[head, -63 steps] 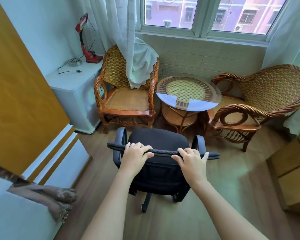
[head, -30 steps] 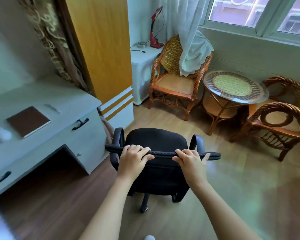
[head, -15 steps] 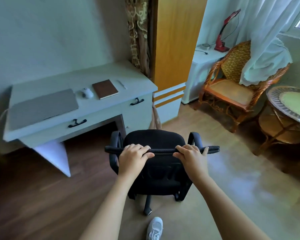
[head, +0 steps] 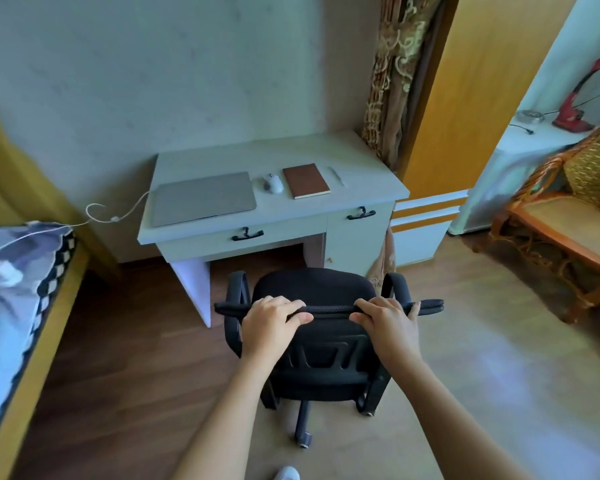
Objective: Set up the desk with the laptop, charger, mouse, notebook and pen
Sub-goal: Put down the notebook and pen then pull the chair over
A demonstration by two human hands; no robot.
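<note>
Both hands grip the chair, apart from the desk edge.

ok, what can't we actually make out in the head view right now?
- Charger cable: whether it is plugged into the closed laptop is too small to tell at the desk edge.
- Pen: thin and blurred, type unclear.
- Chair seat front and most wheels: hidden by its own backrest.
- Fingertips of the left hand and right hand: wrapped over the backrest's top edge.
- Wicker chair: cut off by the right edge.
</note>
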